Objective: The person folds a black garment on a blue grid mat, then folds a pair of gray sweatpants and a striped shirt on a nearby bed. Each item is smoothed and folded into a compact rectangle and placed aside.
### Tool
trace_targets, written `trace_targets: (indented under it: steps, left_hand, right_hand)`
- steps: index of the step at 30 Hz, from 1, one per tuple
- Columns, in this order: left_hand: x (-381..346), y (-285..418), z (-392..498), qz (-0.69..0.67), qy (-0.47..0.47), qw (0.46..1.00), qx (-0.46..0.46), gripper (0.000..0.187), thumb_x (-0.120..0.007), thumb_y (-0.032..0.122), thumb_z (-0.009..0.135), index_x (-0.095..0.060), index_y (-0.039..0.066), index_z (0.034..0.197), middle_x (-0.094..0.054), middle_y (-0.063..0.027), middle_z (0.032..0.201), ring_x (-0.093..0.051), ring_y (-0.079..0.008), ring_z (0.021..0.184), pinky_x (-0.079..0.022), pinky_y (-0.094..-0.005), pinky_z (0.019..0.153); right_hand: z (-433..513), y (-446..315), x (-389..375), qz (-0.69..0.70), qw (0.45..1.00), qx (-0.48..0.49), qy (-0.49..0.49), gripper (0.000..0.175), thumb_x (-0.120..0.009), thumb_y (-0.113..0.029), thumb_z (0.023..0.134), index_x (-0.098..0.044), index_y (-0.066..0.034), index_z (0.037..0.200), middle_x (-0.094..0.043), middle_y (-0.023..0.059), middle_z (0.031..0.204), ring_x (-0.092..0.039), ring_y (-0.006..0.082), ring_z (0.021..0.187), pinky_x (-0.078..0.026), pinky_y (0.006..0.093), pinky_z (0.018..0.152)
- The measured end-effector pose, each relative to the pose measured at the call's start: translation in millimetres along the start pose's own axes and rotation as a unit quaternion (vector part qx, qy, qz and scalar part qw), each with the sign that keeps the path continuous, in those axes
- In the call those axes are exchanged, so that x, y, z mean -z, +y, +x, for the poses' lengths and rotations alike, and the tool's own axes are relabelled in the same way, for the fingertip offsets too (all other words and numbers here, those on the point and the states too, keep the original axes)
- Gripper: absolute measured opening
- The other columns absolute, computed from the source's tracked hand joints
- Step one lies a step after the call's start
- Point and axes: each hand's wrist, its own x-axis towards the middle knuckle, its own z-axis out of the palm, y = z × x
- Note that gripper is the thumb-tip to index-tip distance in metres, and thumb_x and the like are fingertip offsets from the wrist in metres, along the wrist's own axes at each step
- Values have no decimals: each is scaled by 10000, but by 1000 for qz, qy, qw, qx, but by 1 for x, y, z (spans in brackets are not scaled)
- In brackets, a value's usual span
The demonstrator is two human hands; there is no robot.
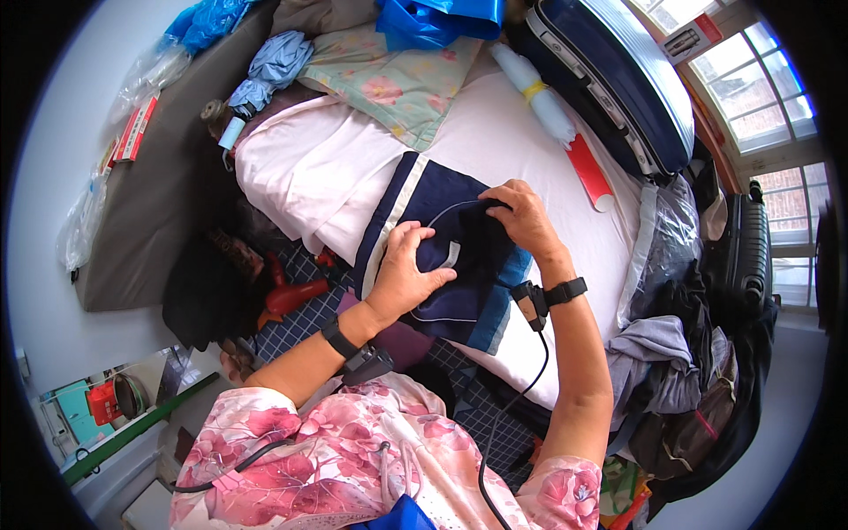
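A navy garment with a cream stripe along its left side and a teal panel at its lower right lies on the bed before me. It has a thin pale line of piping and a small white label near the middle. My right hand pinches the garment's dark edge at the upper right between thumb and fingers. My left hand is over the garment's left part, thumb and fingers apart on either side of the label. Whether its fingertips press the cloth is hard to tell.
The bed's pale pink sheet bears a floral pillow, a rolled white bundle and a red packet. A navy suitcase stands upper right. A folded blue umbrella and a red hair dryer are leftward.
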Motion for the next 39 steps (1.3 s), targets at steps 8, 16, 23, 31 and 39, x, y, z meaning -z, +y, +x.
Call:
trace_targets:
  steps: [8, 16, 23, 31, 39]
  left_hand:
    - [18, 28, -9, 145, -42, 983, -104, 349, -791, 100, 716, -651, -20, 1012, -504, -182, 1180, -528, -337, 1073, -447, -405, 943]
    - [18, 16, -16, -124, -35, 990, 51, 318, -557, 28, 927, -559, -27, 1239, -649, -270, 1066, -649, -426, 975, -514, -404, 841]
    - [44, -1, -17, 219, -102, 966, 96, 387, -636, 105, 884, -495, 0, 1229, -673, -270, 874, -674, -407, 771, -529, -494, 673]
    - [46, -10, 8, 243, -61, 968, -32, 430, -739, 266, 831, -529, 8, 1104, -624, -192, 919, -657, -397, 804, -542, -465, 669]
    - [3, -17, 91, 197, -50, 978, -34, 364, -720, 258, 831, -558, 2, 1033, -664, -214, 902, -658, -406, 843, -535, -476, 741]
  right_hand:
    - [-16, -4, 26, 91, 989, -5, 116, 114, -673, -8, 807, -665, -27, 919, -662, 75, 905, -646, 223, 872, -515, 309, 809]
    - [6, -29, 4, 103, 980, -4, 170, 138, -687, -97, 852, -630, -23, 954, -666, 166, 805, -658, 335, 721, -524, 361, 676]
    - [43, -32, -61, -2, 992, 66, 110, 307, -693, -142, 877, -625, -28, 1153, -649, 199, 953, -649, 364, 862, -528, 381, 746]
    - [-10, 20, 12, 84, 961, -8, 261, 225, -649, -60, 922, -688, -77, 1143, -733, 103, 1059, -706, 202, 955, -564, 315, 786]
    - [-43, 34, -12, -52, 985, -30, 164, 209, -643, -59, 843, -686, -43, 1047, -696, 133, 986, -608, 333, 989, -497, 405, 884]
